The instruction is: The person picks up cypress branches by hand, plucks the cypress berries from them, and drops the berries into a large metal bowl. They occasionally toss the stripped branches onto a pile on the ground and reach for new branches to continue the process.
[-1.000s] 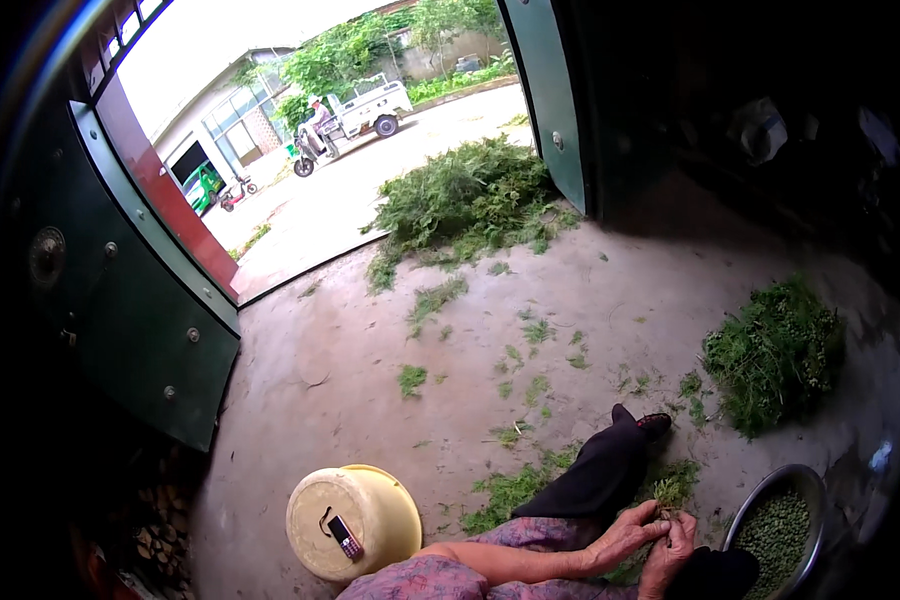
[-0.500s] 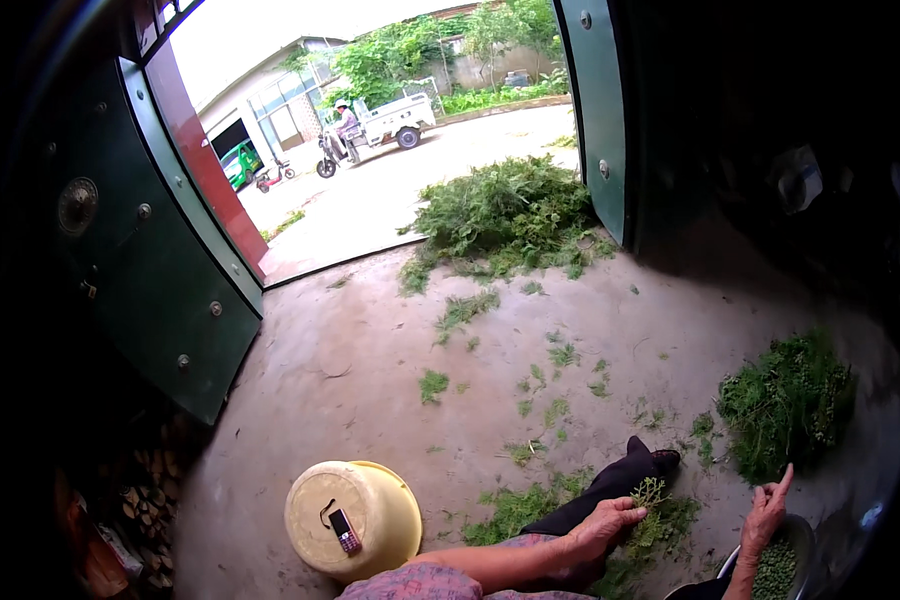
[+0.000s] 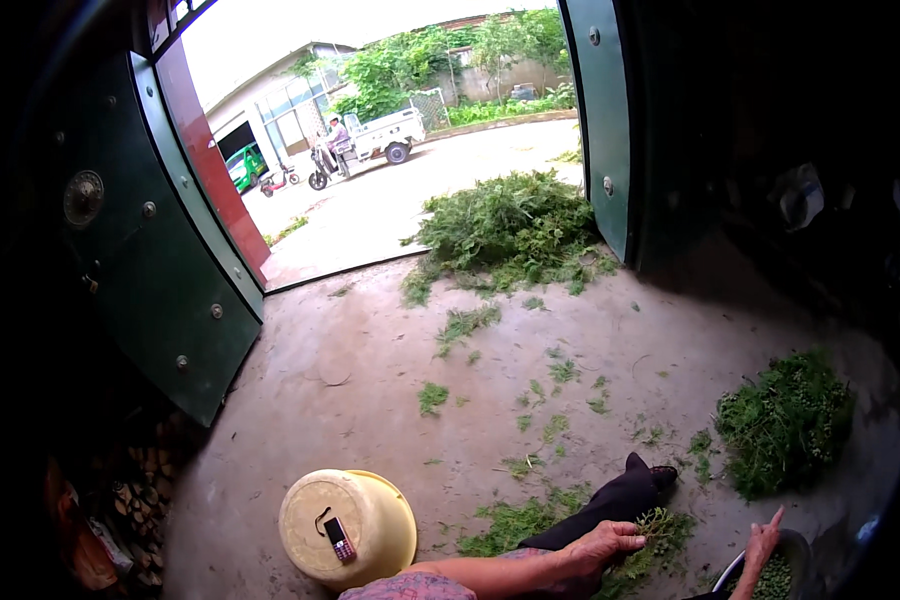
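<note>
My left hand (image 3: 602,549) rests on a small bunch of green sprigs (image 3: 655,535) lying on my dark trouser leg (image 3: 610,503), fingers curled over it. Off to the right, my right hand (image 3: 761,547) hovers over a dark bowl (image 3: 798,548) of picked green bits at the lower edge, its index finger pointing up and the other fingers folded. Whether anything is pinched in that hand cannot be made out.
An overturned yellow basin (image 3: 370,505) with a small phone (image 3: 337,538) on it stands at my left. Green plant heaps lie in the doorway (image 3: 510,228) and at right (image 3: 785,420). Green double doors (image 3: 160,270) stand open onto a street with vehicles. Stacked firewood (image 3: 130,500) lies lower left.
My hands were together over the sprigs; the right one has swung out over the bowl and the left stays on the bunch. The view has tilted slightly.
</note>
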{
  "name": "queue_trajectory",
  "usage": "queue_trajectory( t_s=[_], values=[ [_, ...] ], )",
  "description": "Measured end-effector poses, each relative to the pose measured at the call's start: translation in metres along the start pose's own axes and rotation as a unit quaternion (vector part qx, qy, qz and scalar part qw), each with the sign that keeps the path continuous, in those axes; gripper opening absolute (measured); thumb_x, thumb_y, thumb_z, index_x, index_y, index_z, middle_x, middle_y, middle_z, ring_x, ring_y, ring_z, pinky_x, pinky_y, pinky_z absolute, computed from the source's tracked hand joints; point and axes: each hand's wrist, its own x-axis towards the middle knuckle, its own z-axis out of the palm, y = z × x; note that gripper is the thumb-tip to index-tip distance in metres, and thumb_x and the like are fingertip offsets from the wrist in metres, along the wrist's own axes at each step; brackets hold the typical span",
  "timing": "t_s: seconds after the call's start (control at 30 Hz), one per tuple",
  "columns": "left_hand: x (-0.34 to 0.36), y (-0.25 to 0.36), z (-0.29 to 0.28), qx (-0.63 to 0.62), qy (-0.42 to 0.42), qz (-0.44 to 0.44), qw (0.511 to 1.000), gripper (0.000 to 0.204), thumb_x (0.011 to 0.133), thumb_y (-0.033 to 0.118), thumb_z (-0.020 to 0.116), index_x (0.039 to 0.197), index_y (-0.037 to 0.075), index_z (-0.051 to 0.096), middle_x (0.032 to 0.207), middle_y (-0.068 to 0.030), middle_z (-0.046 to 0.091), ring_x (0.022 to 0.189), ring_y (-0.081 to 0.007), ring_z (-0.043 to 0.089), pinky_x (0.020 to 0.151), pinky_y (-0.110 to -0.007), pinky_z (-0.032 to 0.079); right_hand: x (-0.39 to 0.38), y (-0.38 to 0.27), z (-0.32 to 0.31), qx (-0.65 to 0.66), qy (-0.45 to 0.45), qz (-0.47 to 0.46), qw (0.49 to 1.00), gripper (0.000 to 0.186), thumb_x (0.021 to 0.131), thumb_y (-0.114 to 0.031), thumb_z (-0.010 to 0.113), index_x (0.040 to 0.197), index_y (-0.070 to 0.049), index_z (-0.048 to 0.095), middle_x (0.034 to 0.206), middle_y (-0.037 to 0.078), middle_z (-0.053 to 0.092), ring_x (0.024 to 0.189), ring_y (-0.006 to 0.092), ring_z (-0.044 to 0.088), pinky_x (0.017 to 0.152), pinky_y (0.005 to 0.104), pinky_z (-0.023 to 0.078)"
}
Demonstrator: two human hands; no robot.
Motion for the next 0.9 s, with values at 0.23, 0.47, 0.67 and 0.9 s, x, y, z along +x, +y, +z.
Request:
queue_trajectory(
  t_s=[0.23, 0.47, 0.67, 0.9],
  values=[
    [-0.008, 0.005, -0.002, 0.047, -0.001, 0.011, 0.999, 0.02, 0.083, 0.016, 0.057, 0.067, 0.009, 0.048, 0.064, 0.0087, 0.039, 0.061, -0.0019, 0.033, 0.055, -0.021, 0.03, 0.028, -0.083, -0.058, 0.139, -0.098, 0.215, 0.962, 0.08, 0.069, 0.004, 0.058, 0.137, -0.006, 0.017, 0.087, 0.018, 0.056, 0.07, 0.032, 0.054, 0.07, 0.037, 0.046],
    [0.007, -0.012, -0.009, -0.001, -0.003, 0.012, 1.0, 0.014, 0.083, 0.012, 0.057, 0.07, 0.01, 0.051, 0.065, 0.009, 0.044, 0.061, -0.0022, 0.038, 0.055, -0.02, 0.033, 0.022, -0.04, -0.021, 0.123, -0.029, 0.125, 0.984, 0.083, 0.07, 0.012, 0.053, 0.139, -0.016, 0.016, 0.078, 0.013, 0.051, 0.06, 0.0241, 0.05, 0.047, 0.0346, 0.045],
    [-0.01, 0.018, 0.007, -0.031, -0.013, -0.037, 0.999, 0.01, 0.083, 0.008, 0.056, 0.073, 0.008, 0.053, 0.067, 0.008, 0.048, 0.06, -0.0032, 0.042, 0.056, -0.021, 0.037, 0.016, -0.019, -0.009, 0.08, 0.029, 0.098, 0.992, 0.083, 0.068, 0.019, 0.05, 0.137, -0.014, 0.02, 0.083, 0.011, 0.054, 0.066, 0.0245, 0.053, 0.032, 0.0285, 0.044],
    [0.003, -0.004, -0.007, -0.019, -0.018, -0.019, 0.999, 0.004, 0.083, 0.008, 0.054, 0.086, 0.005, 0.056, 0.071, 0.0071, 0.048, 0.063, -0.0014, 0.041, 0.057, -0.018, 0.036, 0.011, 0.02, -0.001, 0.091, 0.019, 0.091, 0.992, 0.071, 0.066, 0.005, 0.063, 0.13, -0.008, 0.035, 0.097, 0.02, 0.054, 0.072, 0.0287, 0.057, 0.05, 0.0358, 0.05]
  ],
)
